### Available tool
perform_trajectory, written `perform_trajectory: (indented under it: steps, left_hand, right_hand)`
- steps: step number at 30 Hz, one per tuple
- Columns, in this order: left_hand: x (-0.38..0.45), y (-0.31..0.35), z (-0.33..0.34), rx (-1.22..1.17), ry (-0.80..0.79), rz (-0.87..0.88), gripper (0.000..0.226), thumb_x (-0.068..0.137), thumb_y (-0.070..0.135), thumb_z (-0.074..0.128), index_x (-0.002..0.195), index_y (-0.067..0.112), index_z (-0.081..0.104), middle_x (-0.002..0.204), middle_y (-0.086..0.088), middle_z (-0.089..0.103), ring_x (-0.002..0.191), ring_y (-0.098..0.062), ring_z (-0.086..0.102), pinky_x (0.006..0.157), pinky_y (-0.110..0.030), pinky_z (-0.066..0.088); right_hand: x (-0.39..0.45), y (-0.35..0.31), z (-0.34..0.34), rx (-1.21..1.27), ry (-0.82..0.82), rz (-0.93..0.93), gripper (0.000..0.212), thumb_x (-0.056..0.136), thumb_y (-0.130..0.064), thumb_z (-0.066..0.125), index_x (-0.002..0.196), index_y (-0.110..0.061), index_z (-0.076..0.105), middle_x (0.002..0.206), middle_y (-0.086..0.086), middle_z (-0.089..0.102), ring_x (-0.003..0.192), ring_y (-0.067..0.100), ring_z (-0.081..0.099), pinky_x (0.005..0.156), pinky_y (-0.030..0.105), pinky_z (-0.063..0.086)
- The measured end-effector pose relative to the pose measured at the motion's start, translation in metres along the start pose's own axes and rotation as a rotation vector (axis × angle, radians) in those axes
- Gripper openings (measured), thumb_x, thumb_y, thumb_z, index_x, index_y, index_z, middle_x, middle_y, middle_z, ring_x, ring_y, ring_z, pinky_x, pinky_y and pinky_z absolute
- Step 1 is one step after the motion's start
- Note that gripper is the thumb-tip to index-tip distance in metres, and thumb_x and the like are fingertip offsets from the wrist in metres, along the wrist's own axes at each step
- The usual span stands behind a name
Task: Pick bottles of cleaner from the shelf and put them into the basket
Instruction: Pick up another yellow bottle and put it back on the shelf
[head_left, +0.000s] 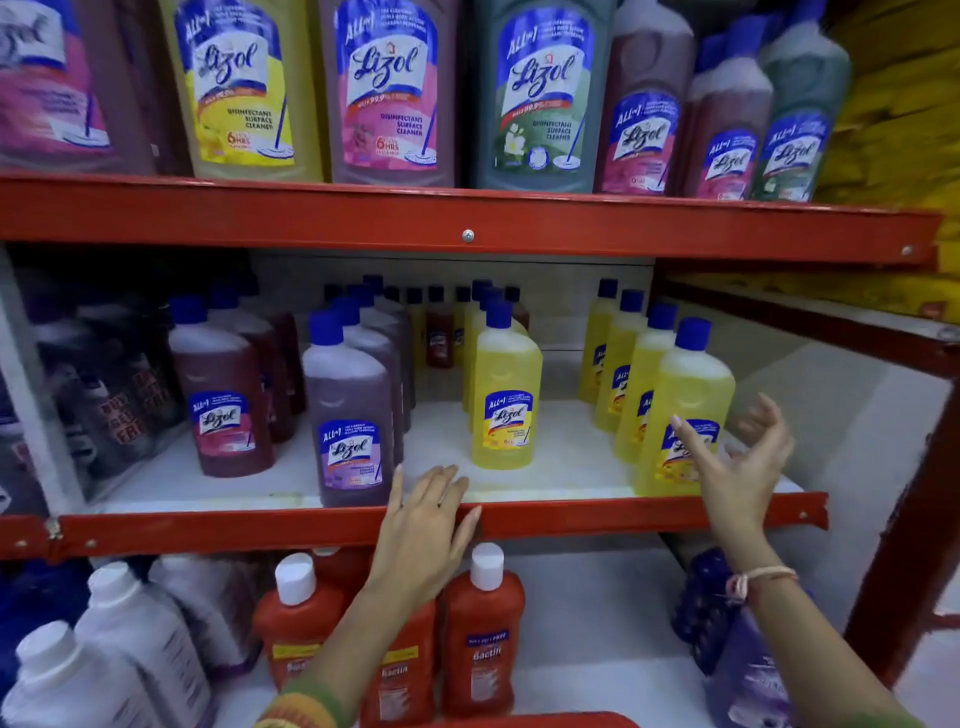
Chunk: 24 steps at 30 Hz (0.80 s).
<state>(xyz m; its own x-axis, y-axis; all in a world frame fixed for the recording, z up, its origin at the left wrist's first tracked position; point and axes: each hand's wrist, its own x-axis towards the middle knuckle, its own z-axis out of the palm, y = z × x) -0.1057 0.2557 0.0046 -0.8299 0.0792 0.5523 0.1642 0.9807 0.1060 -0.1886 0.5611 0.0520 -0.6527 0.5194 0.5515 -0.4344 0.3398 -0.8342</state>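
Rows of Lizol cleaner bottles with blue caps stand on the middle shelf (545, 457). A yellow bottle (685, 395) stands at the front right; my right hand (737, 467) is open just in front of it, fingers spread around its label, touching or nearly so. Another yellow bottle (506, 387) stands mid-shelf, and a purple bottle (349, 410) is at the front, left of centre. My left hand (423, 530) lies flat and open on the red shelf edge (623, 514), between those two bottles, holding nothing. A red basket rim (535, 721) shows at the bottom edge.
Large Lizol bottles (387, 88) fill the top shelf. A dark red bottle (221, 395) leads a row at the left. Below stand red Bactin bottles (480, 639), white jugs (124, 639) and purple bottles (743, 670). A red upright post (904, 525) frames the right side.
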Motion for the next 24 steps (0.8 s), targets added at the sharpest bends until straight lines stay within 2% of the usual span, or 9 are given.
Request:
perform_trajectory:
  steps: [3, 5, 6, 8, 11, 14, 16, 20, 24]
  left_hand:
    - [-0.002, -0.005, 0.007, 0.060, -0.021, 0.014, 0.057, 0.095, 0.051, 0.021, 0.131, 0.021, 0.053, 0.141, -0.002, 0.055, 0.134, -0.018, 0.045, 0.119, -0.051, 0.017]
    - [-0.002, -0.007, 0.010, 0.057, -0.031, 0.018, 0.060, 0.093, 0.055, 0.014, 0.132, 0.028, 0.050, 0.145, 0.001, 0.050, 0.138, -0.017, 0.039, 0.119, -0.049, 0.016]
    - [-0.001, -0.008, 0.011, 0.047, -0.035, 0.019, 0.061, 0.092, 0.057, 0.013, 0.133, 0.030, 0.049, 0.148, 0.001, 0.047, 0.140, -0.017, 0.036, 0.119, -0.049, 0.016]
    - [0.000, -0.009, 0.012, 0.035, -0.042, 0.026, 0.061, 0.091, 0.060, 0.012, 0.134, 0.032, 0.047, 0.149, 0.002, 0.045, 0.142, -0.017, 0.034, 0.118, -0.048, 0.017]
    - [0.000, -0.011, 0.011, 0.021, -0.043, 0.044, 0.061, 0.092, 0.061, 0.014, 0.135, 0.033, 0.045, 0.150, 0.002, 0.044, 0.143, -0.017, 0.032, 0.118, -0.046, 0.018]
    - [-0.001, -0.010, 0.011, 0.013, -0.039, 0.042, 0.057, 0.093, 0.060, 0.019, 0.136, 0.033, 0.045, 0.151, 0.002, 0.043, 0.144, -0.017, 0.029, 0.118, -0.045, 0.014]
    - [-0.001, -0.010, 0.011, 0.015, -0.046, 0.039, 0.057, 0.093, 0.060, 0.018, 0.137, 0.033, 0.043, 0.152, 0.003, 0.040, 0.145, -0.016, 0.026, 0.119, -0.043, 0.008]
    - [-0.002, -0.009, 0.010, 0.023, -0.039, 0.038, 0.064, 0.090, 0.062, 0.010, 0.138, 0.034, 0.041, 0.152, 0.003, 0.040, 0.145, -0.015, 0.025, 0.119, -0.042, 0.003]
    - [-0.003, -0.007, 0.009, 0.019, -0.044, 0.034, 0.065, 0.090, 0.062, 0.009, 0.140, 0.035, 0.038, 0.154, 0.002, 0.036, 0.146, -0.016, 0.022, 0.120, -0.040, -0.006]
  right_hand:
    - [0.020, 0.007, 0.000, -0.018, -0.152, 0.076, 0.102, 0.059, -0.059, 0.082, 0.142, -0.027, 0.032, 0.144, 0.008, 0.044, 0.115, 0.019, 0.059, 0.076, 0.037, 0.060]
    - [0.029, 0.008, -0.001, -0.022, -0.296, 0.148, 0.096, 0.051, -0.063, 0.081, 0.131, -0.022, 0.046, 0.128, 0.012, 0.063, 0.079, 0.010, 0.073, 0.047, 0.021, 0.058]
    - [0.032, 0.010, -0.001, -0.042, -0.349, 0.159, 0.091, 0.047, -0.064, 0.079, 0.122, -0.021, 0.053, 0.115, 0.012, 0.070, 0.064, 0.004, 0.073, 0.042, 0.019, 0.055]
    - [0.034, 0.013, 0.001, -0.061, -0.386, 0.166, 0.085, 0.043, -0.065, 0.080, 0.112, -0.021, 0.057, 0.101, 0.009, 0.074, 0.057, 0.005, 0.072, 0.044, 0.028, 0.059]
    - [0.027, 0.012, 0.009, 0.006, -0.306, 0.178, 0.084, 0.042, -0.064, 0.085, 0.111, -0.027, 0.054, 0.100, 0.007, 0.073, 0.072, 0.021, 0.075, 0.054, 0.043, 0.063]
    - [0.015, 0.005, 0.022, 0.023, -0.197, 0.091, 0.073, 0.049, -0.056, 0.087, 0.105, -0.032, 0.049, 0.100, 0.003, 0.070, 0.084, 0.024, 0.071, 0.069, 0.052, 0.063]
    - [0.005, -0.003, 0.030, -0.002, -0.145, -0.004, 0.067, 0.055, -0.051, 0.088, 0.103, -0.027, 0.047, 0.100, 0.007, 0.069, 0.088, 0.029, 0.069, 0.075, 0.052, 0.060]
    - [-0.017, -0.027, 0.041, -0.166, 0.036, -0.296, 0.069, 0.063, -0.051, 0.083, 0.109, -0.014, 0.046, 0.099, 0.013, 0.061, 0.091, 0.031, 0.059, 0.071, 0.036, 0.049]
    - [-0.041, -0.057, 0.045, -0.279, 0.163, -0.433, 0.073, 0.068, -0.051, 0.079, 0.116, -0.006, 0.048, 0.101, 0.016, 0.060, 0.093, 0.028, 0.055, 0.070, 0.037, 0.048]
